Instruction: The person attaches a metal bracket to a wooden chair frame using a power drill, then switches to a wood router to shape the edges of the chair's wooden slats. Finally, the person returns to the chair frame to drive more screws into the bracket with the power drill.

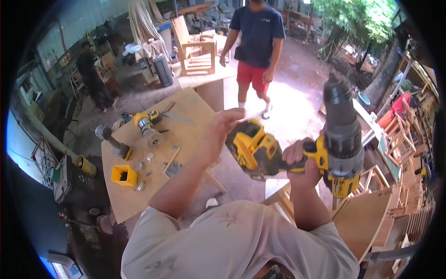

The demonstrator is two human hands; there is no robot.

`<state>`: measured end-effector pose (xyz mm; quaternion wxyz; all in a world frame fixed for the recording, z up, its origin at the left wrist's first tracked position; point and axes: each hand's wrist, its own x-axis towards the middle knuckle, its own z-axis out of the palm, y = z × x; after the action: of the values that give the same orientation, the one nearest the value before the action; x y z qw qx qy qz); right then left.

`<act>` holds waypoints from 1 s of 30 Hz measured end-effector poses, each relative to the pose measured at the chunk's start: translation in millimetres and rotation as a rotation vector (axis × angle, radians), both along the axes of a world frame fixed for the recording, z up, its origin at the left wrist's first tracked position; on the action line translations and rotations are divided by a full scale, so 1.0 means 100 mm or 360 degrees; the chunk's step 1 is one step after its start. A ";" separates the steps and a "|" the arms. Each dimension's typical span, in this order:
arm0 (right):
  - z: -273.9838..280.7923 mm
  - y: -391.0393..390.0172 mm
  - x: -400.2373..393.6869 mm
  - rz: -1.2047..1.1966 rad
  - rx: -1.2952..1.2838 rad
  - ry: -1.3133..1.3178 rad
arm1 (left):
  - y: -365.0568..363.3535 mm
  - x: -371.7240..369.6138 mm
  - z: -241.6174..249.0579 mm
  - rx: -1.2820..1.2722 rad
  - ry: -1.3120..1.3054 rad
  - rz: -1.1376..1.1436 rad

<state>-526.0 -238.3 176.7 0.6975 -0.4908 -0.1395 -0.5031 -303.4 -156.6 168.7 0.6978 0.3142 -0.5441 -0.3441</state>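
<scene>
A person's right hand (299, 160) grips the handle of a yellow cordless drill (341, 149) held up at chest height, chuck pointing up, while the left hand (223, 132) closes on its battery (253, 149), above the workbench's (186, 135) right edge.

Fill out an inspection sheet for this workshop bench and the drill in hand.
Surface: plywood worktable, bare wood, partly covered with tools.
Job's things: yellow cordless drill, chuck pointing up; its battery pack at the base.
Clutter: yellow bit box, a router-like tool, loose screws and small parts.
Grippers: right hand wrapped round the drill handle; left hand against the battery pack.
Cables: nothing seen on the table.
Surroundings: a person in red shorts walking near, another person at left, wooden chair frame, stacked wood at right.
</scene>
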 end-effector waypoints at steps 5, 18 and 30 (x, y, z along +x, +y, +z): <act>-0.06 0.15 0.19 -0.0037 -0.0164 -0.0001 | 0.32 -0.26 0.46 0.0708 -0.0452 0.0505; -0.72 -0.04 0.06 -0.0017 -0.0091 0.0501 | 0.94 0.29 -1.06 0.1041 -0.0759 0.1098; -1.14 -0.29 -0.25 -0.0237 0.0001 0.0883 | 2.13 1.71 -2.25 0.1479 -0.1268 0.2201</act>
<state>-551.4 -267.0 62.5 0.6704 -0.6184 0.0933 -0.3993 -132.3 56.4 -56.4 0.3130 0.9129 -0.2425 0.0990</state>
